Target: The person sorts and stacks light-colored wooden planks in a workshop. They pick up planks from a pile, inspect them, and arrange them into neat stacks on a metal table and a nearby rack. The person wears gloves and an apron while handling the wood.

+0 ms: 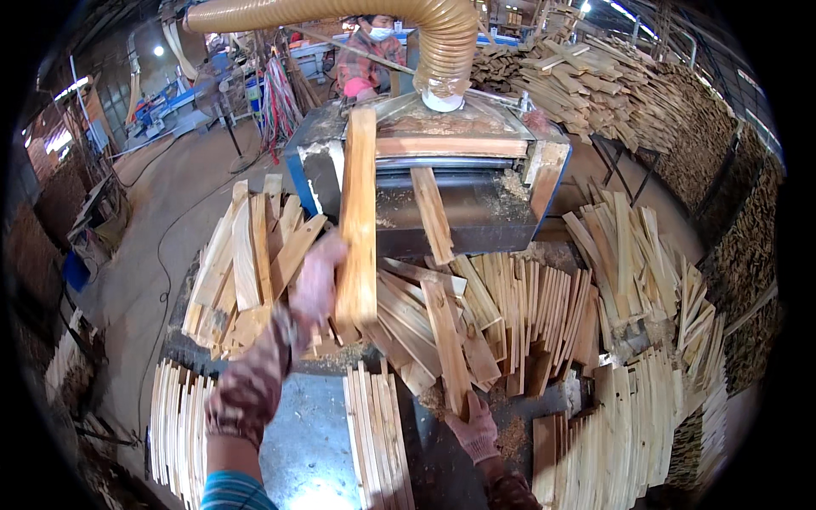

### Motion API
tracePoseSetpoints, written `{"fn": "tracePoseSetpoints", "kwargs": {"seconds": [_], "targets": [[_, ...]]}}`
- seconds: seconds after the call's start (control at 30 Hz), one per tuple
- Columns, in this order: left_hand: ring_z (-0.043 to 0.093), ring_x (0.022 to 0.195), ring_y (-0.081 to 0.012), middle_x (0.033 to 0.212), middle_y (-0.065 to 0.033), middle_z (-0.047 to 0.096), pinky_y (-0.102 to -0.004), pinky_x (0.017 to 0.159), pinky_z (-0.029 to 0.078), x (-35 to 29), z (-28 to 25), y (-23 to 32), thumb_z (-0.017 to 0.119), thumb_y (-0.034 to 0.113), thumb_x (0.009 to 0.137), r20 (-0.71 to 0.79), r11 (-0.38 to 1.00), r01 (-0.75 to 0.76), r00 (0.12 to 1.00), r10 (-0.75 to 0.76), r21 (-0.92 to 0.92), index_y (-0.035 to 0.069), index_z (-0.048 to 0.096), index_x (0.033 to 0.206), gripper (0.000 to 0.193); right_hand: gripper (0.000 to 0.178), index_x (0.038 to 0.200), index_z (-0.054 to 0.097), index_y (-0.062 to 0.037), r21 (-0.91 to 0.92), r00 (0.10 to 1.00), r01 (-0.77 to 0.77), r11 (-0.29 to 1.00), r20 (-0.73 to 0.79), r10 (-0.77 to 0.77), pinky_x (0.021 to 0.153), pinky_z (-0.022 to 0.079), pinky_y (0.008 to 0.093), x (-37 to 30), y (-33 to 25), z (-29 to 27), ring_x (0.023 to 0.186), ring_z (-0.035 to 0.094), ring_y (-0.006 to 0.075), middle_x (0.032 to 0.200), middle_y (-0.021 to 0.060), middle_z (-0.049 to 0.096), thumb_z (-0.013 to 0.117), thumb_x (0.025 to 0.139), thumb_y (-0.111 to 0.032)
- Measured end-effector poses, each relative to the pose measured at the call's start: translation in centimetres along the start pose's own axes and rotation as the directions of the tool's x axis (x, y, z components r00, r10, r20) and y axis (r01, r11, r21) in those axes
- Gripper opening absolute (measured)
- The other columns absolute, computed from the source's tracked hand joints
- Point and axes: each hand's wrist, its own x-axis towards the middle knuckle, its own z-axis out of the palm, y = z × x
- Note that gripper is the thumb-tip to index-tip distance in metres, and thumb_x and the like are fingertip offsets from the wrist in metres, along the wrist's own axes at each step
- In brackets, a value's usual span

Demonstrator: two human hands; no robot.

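Observation:
My left hand [318,276], slightly blurred by motion, grips the edge of a long pale board [359,195] raised upright in front of the machine's left side. My right hand [474,430], in a light glove, closes around the near end of a narrow wooden plank [444,331], which slants away over other boards. Beyond the hands stands a thickness planer [459,217] with a dark bed and a metal roller. A short plank [432,214] sticks out of its opening toward me.
Loose boards [246,246] pile up left of the planer; upright slats [531,310] line its front. Stacked strips flank a shiny metal tabletop [310,433]. A ribbed duct [340,13] arches overhead. A masked person [370,55] stands behind the planer, near a large wood heap [603,85].

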Motion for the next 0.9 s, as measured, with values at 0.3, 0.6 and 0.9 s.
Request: {"fn": "tracePoseSetpoints", "kwargs": {"seconds": [0.3,0.6,0.9], "targets": [[0.064,0.096,-0.0278,0.112,-0.0112,0.062,-0.0387,0.076,0.058,12.1,0.7,-3.0,0.061,0.026,0.097,-0.113,0.999,-0.04,0.993,0.042,0.019,0.006,0.055,0.115,0.028,0.099,0.153,0.027,-0.0094,0.038,0.99,-0.073,0.997,0.12,0.068,0.102,0.044,0.0473,0.1,2.2,3.0,0.127,0.048,0.0421,0.139,0.0258,0.044,0.076,0.075,-0.048],[0.066,0.093,-0.0198,0.108,-0.0099,0.065,-0.0334,0.084,0.057,-1.8,-0.8,-8.4,0.062,0.024,0.097,0.034,0.946,0.307,0.952,-0.305,-0.106,0.004,0.051,0.129,0.039,0.093,0.149,0.033,-0.0084,0.19,0.994,-0.068,0.979,0.095,0.05,0.096,0.049,0.0456,0.4,-1.1,0.5,0.115,0.057,0.0402,0.13,0.0231,0.051,0.074,0.076,-0.049],[0.065,0.105,-0.0236,0.123,-0.0129,0.062,-0.0359,0.091,0.055,-18.5,3.2,-19.2,0.061,0.004,0.089,0.155,0.779,0.601,0.799,-0.581,-0.179,0.004,0.033,0.15,0.067,0.055,0.131,0.058,-0.0097,-0.284,0.639,0.709,0.646,-0.131,-0.758,0.083,0.054,0.0408,-2.5,-3.2,0.6,0.1,0.066,0.0347,0.121,0.0192,0.062,0.069,0.087,-0.039]]}}
